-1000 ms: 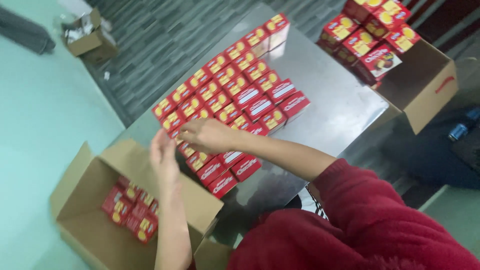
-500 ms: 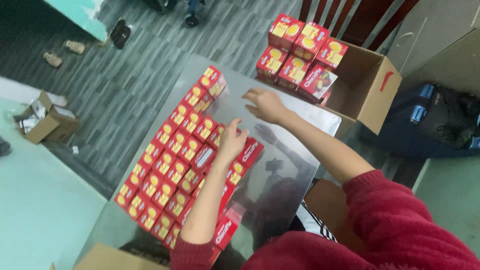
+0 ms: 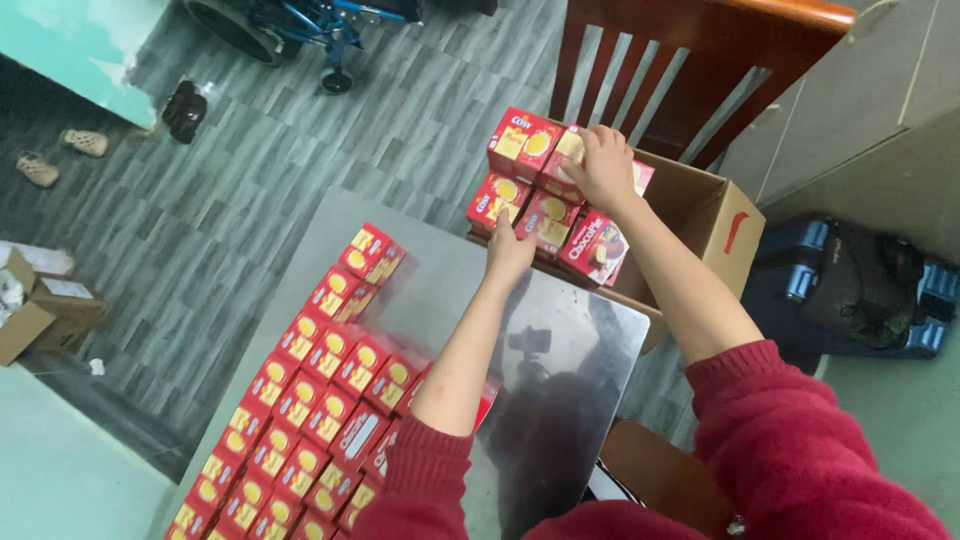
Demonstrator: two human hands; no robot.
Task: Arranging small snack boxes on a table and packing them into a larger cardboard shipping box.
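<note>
Both hands are on the red snack boxes [image 3: 545, 190] stacked in the carton [image 3: 700, 215] past the bench [image 3: 560, 330]: left hand [image 3: 508, 248] flat against one, right hand [image 3: 603, 165] curled over another.

Red and yellow snack boxes [image 3: 545, 195], small and rectangular, stand packed together in an open brown cardboard carton [image 3: 715, 215] beyond the far end of the metal table. Rows of similar red boxes [image 3: 310, 400] lie flat, edge to edge, along the table's left side. Another open cardboard carton [image 3: 40, 310] sits on the floor at far left.
</note>
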